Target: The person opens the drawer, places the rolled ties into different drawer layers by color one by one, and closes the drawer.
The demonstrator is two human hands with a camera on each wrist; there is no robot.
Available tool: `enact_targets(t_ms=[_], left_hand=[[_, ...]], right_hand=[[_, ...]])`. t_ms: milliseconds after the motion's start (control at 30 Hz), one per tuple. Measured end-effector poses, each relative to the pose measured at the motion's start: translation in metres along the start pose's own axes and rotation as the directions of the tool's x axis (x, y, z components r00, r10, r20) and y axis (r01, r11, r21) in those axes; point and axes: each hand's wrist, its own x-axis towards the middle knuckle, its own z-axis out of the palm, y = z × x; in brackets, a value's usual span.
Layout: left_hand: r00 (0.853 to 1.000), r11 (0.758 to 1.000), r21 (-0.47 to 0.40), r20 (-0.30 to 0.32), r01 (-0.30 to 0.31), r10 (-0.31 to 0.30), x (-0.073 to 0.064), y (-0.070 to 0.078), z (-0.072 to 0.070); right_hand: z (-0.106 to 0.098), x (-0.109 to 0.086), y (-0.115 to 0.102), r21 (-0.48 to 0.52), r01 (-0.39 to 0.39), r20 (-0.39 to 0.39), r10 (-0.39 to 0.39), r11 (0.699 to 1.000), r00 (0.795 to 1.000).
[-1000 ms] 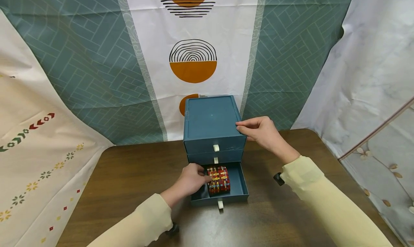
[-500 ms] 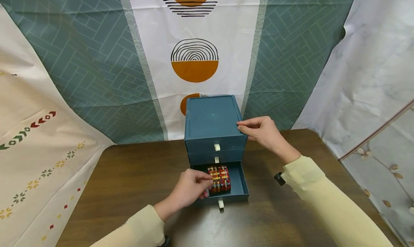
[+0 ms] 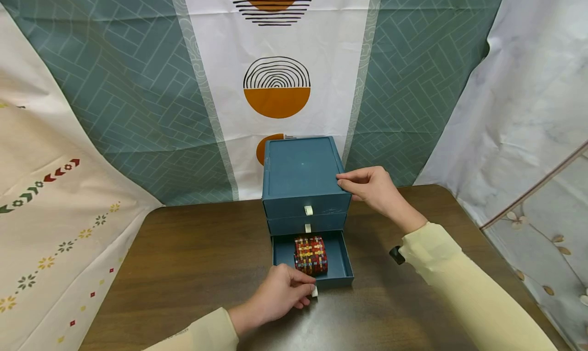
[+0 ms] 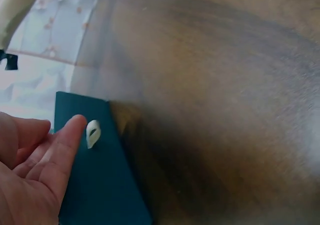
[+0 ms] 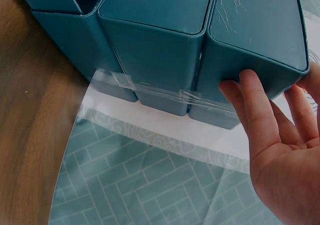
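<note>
A blue drawer box stands on the table with its bottom drawer pulled out. Inside that drawer lies a wide red band with a multicoloured checked pattern, like a bracelet. My left hand is at the drawer's front, fingertips beside its cream pull tab. The left wrist view shows a gap between thumb and fingers, with the tab outside it. My right hand holds the box's top right edge; its fingers press the side wall.
Two upper drawers, with cream tabs, are pushed in. Clear tape runs along the box's lower rear side. Patterned cloths hang behind and beside the wooden table.
My left hand has left the patterned band, come out of the drawer and moved towards me to the front tab. The right hand stays in place.
</note>
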Motion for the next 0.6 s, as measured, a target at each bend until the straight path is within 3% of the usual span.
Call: enact_targets(t_ms=[400, 600], left_hand=[[0.997, 0.990, 0.121, 0.008, -0.075, 0.074, -0.002, -0.013, 0.009], [0.997, 0.982, 0.174, -0.029, -0.072, 0.079, -0.003, -0.014, 0.013]], right_hand=[[0.002, 0.001, 0.003, 0.007, 0.004, -0.038, -0.004, 1.000, 0.999], [0.001, 0.002, 0.003, 0.005, 0.007, -0.038, -0.006, 1.000, 0.999]])
